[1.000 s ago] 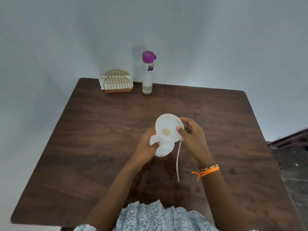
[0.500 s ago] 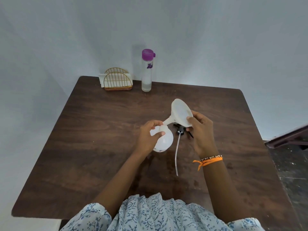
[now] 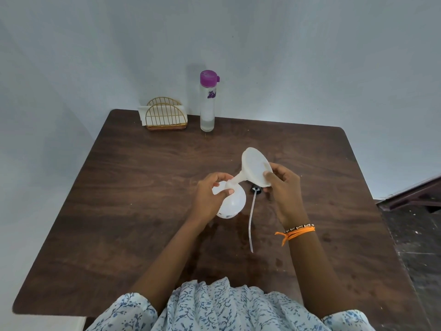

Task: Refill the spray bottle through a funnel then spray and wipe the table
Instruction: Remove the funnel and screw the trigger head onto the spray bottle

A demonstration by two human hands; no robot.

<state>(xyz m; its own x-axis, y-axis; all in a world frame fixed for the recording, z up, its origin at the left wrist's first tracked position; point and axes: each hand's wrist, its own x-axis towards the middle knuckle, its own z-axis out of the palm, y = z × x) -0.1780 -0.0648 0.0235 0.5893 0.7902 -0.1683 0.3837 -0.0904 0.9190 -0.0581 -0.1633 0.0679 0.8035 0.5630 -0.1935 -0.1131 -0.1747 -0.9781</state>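
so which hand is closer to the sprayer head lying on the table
Right. The right hand holds the funnel directly beside the sprayer head. The left hand grips the spray bottle, which lies between it and the head.

Dark wood-grain desk (image 3: 133, 211) with rounded corners, pushed into a corner of plain pale blue-grey walls (image 3: 310, 56) beyond the hands. Right of the hands: dark speckled floor (image 3: 420, 247) and a dark skirting strip (image 3: 412, 194) low on the wall. Light soft, even.
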